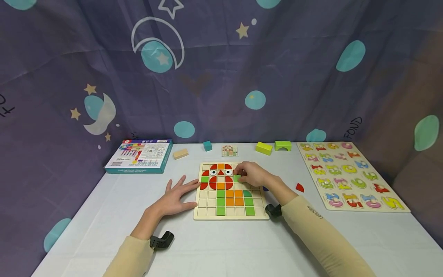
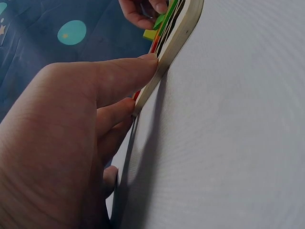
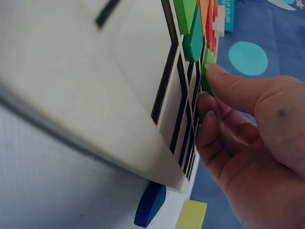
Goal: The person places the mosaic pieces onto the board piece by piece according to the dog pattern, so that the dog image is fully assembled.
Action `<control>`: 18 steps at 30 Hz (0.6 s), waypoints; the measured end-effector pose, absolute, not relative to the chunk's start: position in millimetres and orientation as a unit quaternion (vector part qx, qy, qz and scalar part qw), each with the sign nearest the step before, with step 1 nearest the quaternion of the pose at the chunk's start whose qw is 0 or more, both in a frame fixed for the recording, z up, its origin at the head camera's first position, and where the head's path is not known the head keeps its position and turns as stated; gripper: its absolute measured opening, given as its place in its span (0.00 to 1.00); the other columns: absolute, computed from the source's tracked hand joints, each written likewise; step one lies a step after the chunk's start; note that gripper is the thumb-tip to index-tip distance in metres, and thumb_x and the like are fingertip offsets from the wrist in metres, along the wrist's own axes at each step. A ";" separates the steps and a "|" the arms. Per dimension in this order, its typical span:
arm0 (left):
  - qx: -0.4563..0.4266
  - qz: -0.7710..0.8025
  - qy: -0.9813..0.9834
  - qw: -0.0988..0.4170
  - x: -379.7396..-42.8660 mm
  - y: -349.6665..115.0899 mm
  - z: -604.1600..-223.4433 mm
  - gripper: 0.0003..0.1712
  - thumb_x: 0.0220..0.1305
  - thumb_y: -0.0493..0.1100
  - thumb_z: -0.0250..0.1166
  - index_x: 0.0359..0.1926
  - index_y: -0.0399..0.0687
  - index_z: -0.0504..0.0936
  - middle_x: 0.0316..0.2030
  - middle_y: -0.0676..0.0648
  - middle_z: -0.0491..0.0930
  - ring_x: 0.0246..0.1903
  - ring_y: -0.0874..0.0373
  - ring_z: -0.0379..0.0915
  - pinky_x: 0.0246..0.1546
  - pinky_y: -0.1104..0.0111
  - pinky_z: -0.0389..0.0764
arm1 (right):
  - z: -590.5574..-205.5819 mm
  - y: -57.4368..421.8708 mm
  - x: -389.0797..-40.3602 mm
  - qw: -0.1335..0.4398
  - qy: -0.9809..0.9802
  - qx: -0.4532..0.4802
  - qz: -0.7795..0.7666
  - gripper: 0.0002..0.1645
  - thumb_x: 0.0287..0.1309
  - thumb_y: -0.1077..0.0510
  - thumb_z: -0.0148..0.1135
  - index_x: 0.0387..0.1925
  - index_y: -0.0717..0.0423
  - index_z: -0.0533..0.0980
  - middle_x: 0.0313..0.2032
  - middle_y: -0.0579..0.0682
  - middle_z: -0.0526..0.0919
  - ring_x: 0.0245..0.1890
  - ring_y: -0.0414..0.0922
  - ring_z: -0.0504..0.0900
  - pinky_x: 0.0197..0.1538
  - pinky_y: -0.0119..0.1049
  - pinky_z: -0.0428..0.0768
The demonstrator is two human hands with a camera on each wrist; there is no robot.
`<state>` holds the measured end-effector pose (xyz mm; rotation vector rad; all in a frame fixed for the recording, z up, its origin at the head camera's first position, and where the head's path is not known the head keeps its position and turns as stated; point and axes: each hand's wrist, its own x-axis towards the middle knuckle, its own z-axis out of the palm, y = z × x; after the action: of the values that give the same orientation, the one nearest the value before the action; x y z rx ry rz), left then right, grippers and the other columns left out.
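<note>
A wooden grid board (image 1: 202, 211) lies on the table, filled in part with red, orange and green tiles that form a figure with two round eyes. My right hand (image 1: 255, 175) reaches over its upper right part. There the thumb and fingers pinch a light green square tile (image 3: 209, 56) at the grid. Along the board's left side, my left hand (image 1: 172, 199) is spread out, thumb and fingertips touching the rim. A teal-green quarter-round tile (image 1: 247, 193) sits to the right of the orange squares (image 1: 234, 197).
A red quarter-round tile (image 1: 300, 187) and a blue piece (image 3: 150, 205) lie right of the board. Behind stand a small pattern card (image 1: 230, 150), a teal cube (image 1: 207, 146) and several blocks. A boxed set (image 1: 138, 157) is at left, a number puzzle (image 1: 353, 177) at right.
</note>
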<state>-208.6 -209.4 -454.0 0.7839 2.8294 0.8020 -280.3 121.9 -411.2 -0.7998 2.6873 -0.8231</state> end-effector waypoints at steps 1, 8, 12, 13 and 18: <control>0.258 0.264 0.928 0.049 -208.6 -209.6 -454.2 0.39 0.64 0.58 0.66 0.74 0.55 0.70 0.75 0.54 0.61 0.77 0.41 0.36 0.68 0.35 0.26 | -411.4 122.4 -280.3 0.107 0.913 -0.277 -0.279 0.10 0.62 0.67 0.67 0.45 0.59 0.82 0.39 0.48 0.80 0.39 0.45 0.76 0.49 0.42 0.79; 0.257 0.263 0.929 0.047 -208.8 -209.7 -454.5 0.39 0.64 0.59 0.66 0.74 0.55 0.70 0.75 0.55 0.62 0.77 0.41 0.37 0.68 0.34 0.27 | -410.7 123.7 -279.1 0.101 0.911 -0.288 -0.277 0.08 0.62 0.68 0.67 0.44 0.60 0.83 0.42 0.50 0.82 0.41 0.45 0.79 0.52 0.42 0.80; 0.255 0.263 0.929 0.049 -208.6 -209.4 -453.8 0.40 0.64 0.60 0.66 0.74 0.55 0.70 0.74 0.54 0.62 0.77 0.41 0.36 0.68 0.34 0.27 | -410.1 123.5 -278.5 0.099 0.910 -0.296 -0.273 0.08 0.62 0.68 0.67 0.43 0.60 0.84 0.43 0.51 0.82 0.41 0.45 0.79 0.51 0.42 0.80; 0.254 0.264 0.929 0.050 -208.4 -209.2 -453.5 0.40 0.64 0.60 0.66 0.73 0.55 0.70 0.74 0.54 0.62 0.77 0.41 0.36 0.68 0.34 0.26 | -410.0 123.4 -278.5 0.098 0.910 -0.296 -0.273 0.08 0.62 0.68 0.67 0.43 0.60 0.84 0.42 0.50 0.82 0.40 0.45 0.78 0.50 0.42 0.80; 0.253 0.265 0.929 0.053 -207.8 -208.6 -452.2 0.40 0.63 0.60 0.66 0.73 0.54 0.71 0.74 0.54 0.62 0.77 0.41 0.36 0.68 0.34 0.27 | -408.9 125.3 -277.6 0.098 0.907 -0.298 -0.280 0.08 0.62 0.68 0.67 0.43 0.59 0.84 0.42 0.50 0.82 0.39 0.45 0.77 0.49 0.42 0.79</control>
<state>-207.8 -208.6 -452.2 0.7691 2.8247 0.8050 -277.6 125.3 -408.9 -0.8810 2.6847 -0.8299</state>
